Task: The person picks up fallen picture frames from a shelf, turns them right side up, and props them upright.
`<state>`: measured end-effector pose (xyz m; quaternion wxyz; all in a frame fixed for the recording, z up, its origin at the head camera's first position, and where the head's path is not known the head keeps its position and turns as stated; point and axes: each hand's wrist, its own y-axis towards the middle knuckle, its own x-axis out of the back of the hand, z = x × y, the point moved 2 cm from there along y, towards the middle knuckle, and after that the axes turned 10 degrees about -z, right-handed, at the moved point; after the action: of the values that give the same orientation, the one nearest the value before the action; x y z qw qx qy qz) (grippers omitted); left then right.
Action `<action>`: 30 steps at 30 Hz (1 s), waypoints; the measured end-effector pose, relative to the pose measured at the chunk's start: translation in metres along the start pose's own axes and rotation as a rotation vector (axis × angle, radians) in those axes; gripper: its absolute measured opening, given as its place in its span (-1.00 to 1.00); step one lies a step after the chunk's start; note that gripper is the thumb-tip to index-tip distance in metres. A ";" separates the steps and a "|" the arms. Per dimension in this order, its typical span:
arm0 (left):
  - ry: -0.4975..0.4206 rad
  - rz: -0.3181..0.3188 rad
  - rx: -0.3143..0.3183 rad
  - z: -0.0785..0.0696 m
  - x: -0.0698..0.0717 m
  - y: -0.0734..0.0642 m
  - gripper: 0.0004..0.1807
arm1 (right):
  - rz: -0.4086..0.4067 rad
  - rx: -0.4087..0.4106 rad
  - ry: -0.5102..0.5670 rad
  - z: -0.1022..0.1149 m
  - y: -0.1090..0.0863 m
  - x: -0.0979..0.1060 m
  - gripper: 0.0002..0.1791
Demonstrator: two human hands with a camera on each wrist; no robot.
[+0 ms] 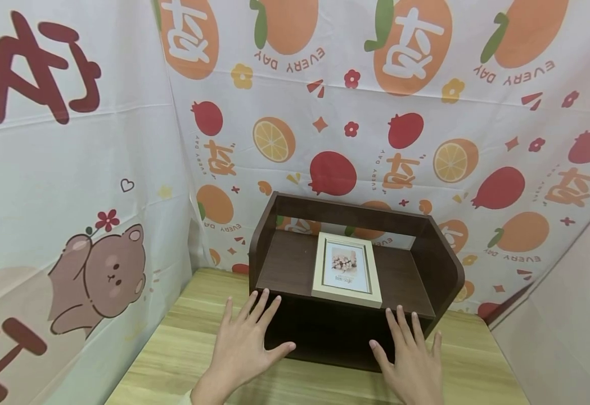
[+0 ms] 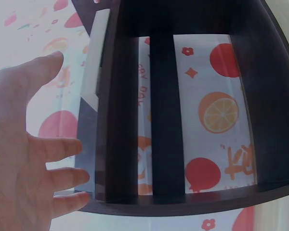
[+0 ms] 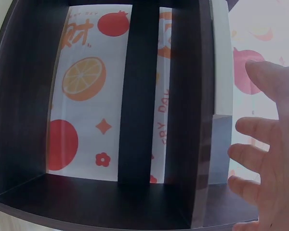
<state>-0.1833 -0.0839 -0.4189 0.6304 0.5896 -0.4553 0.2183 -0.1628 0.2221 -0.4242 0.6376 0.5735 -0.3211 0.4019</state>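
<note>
A dark brown wooden desktop shelf (image 1: 289, 256) stands on the table, with an open compartment below its upper board. On that board lies a cream picture frame (image 1: 346, 270), face up, showing a flower picture. My left hand (image 1: 241, 346) is spread at the shelf's front left, fingertips close to the board's front edge. At the front right my right hand (image 1: 413, 357) is spread too, its fingertips near the same edge. Neither hand holds anything. Both wrist views look into the lower compartment (image 2: 166, 115), whose back has a crossbar (image 3: 138, 96) with gaps beside it.
The table (image 1: 188, 337) has a light wood-grain top. Behind the shelf hangs a white cloth (image 1: 295, 157) printed with fruit, and another cloth (image 1: 122, 129) with a bear hangs at the left. A pale panel (image 1: 568, 304) borders the right side.
</note>
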 end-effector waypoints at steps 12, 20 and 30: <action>-0.098 0.042 -0.048 -0.016 0.018 0.028 -0.10 | -0.077 0.047 0.035 0.003 0.024 0.018 -0.24; -0.148 0.059 -0.073 -0.022 0.023 0.053 -0.10 | -0.109 0.097 0.056 0.005 0.046 0.023 -0.23; -0.282 0.055 0.017 -0.018 -0.009 0.090 -0.19 | -0.049 0.042 0.183 0.002 0.075 0.006 -0.26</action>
<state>-0.2546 -0.0460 -0.3753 0.5490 0.6070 -0.5535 0.1543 -0.2257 0.2221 -0.3830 0.6618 0.5553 -0.2390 0.4433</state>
